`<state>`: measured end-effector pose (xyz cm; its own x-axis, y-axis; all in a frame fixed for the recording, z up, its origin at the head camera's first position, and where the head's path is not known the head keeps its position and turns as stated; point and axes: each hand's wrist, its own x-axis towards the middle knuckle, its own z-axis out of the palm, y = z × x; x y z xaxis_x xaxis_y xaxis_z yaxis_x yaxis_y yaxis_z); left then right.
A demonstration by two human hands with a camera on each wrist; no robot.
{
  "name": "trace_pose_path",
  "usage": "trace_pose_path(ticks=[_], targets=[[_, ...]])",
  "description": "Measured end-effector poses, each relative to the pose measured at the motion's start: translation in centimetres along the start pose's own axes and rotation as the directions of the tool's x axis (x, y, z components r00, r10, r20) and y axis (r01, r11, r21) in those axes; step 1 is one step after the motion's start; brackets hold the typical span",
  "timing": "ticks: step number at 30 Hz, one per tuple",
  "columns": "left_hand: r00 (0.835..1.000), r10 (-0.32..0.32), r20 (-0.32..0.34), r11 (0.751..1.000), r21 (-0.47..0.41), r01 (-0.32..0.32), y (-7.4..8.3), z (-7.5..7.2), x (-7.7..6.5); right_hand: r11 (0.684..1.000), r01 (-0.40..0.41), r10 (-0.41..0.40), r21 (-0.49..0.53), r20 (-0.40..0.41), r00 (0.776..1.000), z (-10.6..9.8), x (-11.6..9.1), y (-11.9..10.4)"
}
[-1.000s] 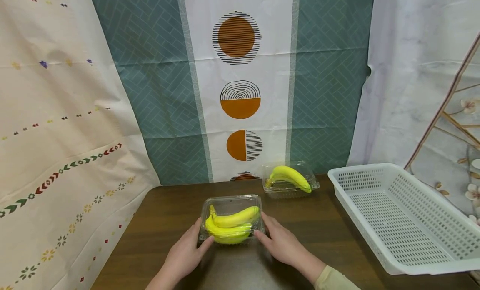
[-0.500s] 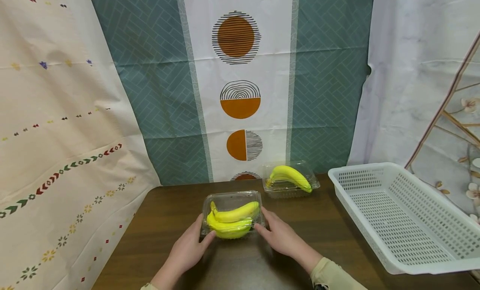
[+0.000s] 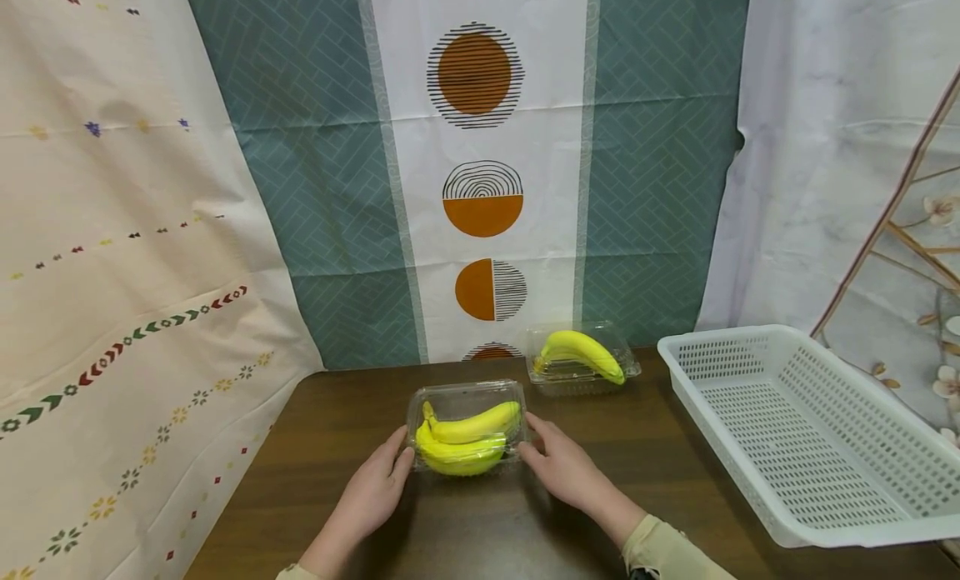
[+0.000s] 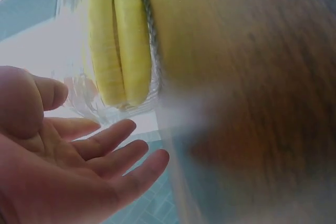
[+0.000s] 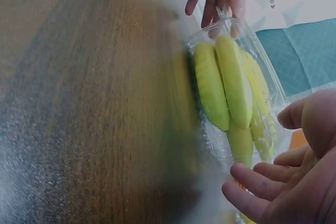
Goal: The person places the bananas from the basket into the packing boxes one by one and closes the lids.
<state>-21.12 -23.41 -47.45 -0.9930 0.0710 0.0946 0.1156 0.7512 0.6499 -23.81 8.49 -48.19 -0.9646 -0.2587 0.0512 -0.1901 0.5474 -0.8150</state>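
Note:
A clear plastic clamshell box holding several bananas sits mid-table in the head view. At its left side is my left hand, thumb and fingertips close to the wall. My right hand is at the opposite side, fingertips right by the near corner. In the left wrist view the left hand has loosely extended fingers beside the box's end. The right wrist view shows my right hand with fingers spread and nearly straight next to the bananas. Neither hand curls round the box.
Behind, near the wall cloth, stands a second clear box with bananas in it. A white perforated plastic basket occupies the right of the brown wooden table. Patterned cloths hang around the back and sides.
The box has shifted slightly away from me, with both hands following. Most recently my left thumb has drawn back from the front of the box, and the right thumb has moved slightly outward.

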Motion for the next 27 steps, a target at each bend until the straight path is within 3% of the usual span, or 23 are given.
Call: trace_pose_path(ticks=[6,14,27], targets=[[0.998,-0.039,-0.046,0.999,-0.015,0.039,-0.65,0.34,0.4,1.0,-0.005,0.005,0.008,-0.039,0.999,0.15,0.12,0.37],[0.996,-0.062,-0.059,0.997,-0.054,0.059,-0.84,0.45,0.7,0.998,-0.035,0.039,0.056,-0.068,0.997,0.4,0.61,0.4],[0.991,-0.123,-0.047,0.99,-0.072,0.12,-0.85,0.46,0.76,0.995,-0.103,0.101,-0.01,-0.101,0.99,0.5,0.84,0.45]])
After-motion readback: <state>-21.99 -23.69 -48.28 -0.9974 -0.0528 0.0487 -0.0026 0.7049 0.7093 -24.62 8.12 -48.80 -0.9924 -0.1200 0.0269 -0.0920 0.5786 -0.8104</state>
